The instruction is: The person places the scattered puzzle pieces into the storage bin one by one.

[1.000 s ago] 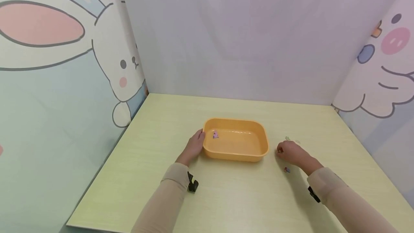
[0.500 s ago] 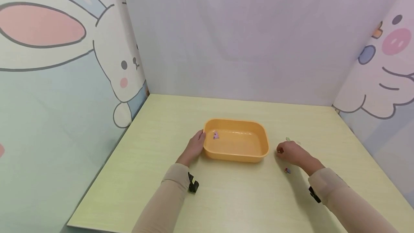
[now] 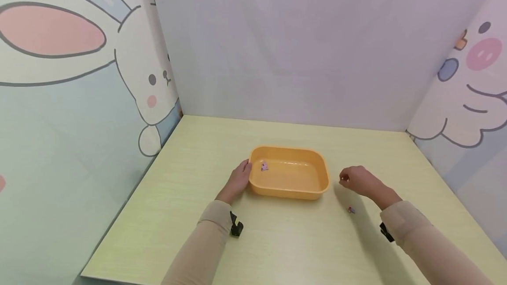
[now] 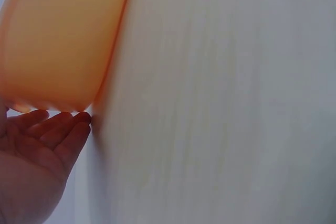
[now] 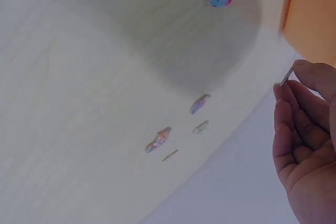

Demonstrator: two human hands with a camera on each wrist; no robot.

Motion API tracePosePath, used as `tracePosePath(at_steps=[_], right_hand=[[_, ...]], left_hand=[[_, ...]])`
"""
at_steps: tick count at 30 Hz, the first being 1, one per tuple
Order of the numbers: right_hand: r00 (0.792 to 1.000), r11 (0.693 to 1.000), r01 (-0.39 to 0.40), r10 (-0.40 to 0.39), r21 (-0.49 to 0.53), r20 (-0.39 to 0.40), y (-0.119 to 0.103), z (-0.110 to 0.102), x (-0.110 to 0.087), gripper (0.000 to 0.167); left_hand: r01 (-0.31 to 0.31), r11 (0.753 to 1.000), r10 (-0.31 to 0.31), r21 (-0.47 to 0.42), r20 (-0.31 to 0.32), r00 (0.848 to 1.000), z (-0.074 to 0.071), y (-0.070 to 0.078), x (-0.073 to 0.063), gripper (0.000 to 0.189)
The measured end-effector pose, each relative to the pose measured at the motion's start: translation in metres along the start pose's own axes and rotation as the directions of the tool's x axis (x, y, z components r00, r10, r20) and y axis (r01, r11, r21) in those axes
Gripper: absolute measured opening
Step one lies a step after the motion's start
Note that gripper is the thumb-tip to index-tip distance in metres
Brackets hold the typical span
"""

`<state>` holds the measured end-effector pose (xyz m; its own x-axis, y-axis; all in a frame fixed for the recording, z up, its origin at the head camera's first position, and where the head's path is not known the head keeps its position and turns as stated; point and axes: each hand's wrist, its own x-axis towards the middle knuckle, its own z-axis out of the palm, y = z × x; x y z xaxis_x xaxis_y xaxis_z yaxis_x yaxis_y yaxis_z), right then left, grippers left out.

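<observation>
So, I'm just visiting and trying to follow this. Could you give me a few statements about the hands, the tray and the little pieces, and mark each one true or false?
1. The left hand touches the side of the orange tray. True.
2. Nothing lies inside the tray. False: a small pink piece lies near its left end.
3. The right hand pinches a thin piece between its fingers. True.
4. The right hand is directly over the tray. False: it is to the right of the tray, above the table.
5. A small red and blue piece lies on the table, outside the tray. True.
</observation>
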<state>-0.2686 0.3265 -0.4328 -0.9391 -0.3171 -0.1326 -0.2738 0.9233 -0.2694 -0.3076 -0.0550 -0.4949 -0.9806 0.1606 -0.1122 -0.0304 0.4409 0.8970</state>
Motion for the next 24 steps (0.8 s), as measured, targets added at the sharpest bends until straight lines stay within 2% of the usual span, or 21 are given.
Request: tracePosePath(at_steps=[5,13,24], right_hand=[[1.0,1.0,-0.008,0.008,0.028,-0.007,-0.002,-0.01,0.001,0.013],[0.996,0.998,0.064,-0.063,0.005,-0.055,-0.01,-0.027,0.006,0.013],[0.995,0.996,0.089,-0.089,-0.012,-0.038,-0.029,-0.044,0.025,0.015]], left_hand=[[0.001,1.0,-0.001,0.001,0.0,1.0,0.0,0.001,-0.001,0.053],[0.0,1.0,0.0,-0.004,0.0,1.0,0.0,0.001,-0.002,0.053],[0.002,1.0,-0.002,-0.012,-0.007,1.0,0.002,0.003,-0.003,0.052]])
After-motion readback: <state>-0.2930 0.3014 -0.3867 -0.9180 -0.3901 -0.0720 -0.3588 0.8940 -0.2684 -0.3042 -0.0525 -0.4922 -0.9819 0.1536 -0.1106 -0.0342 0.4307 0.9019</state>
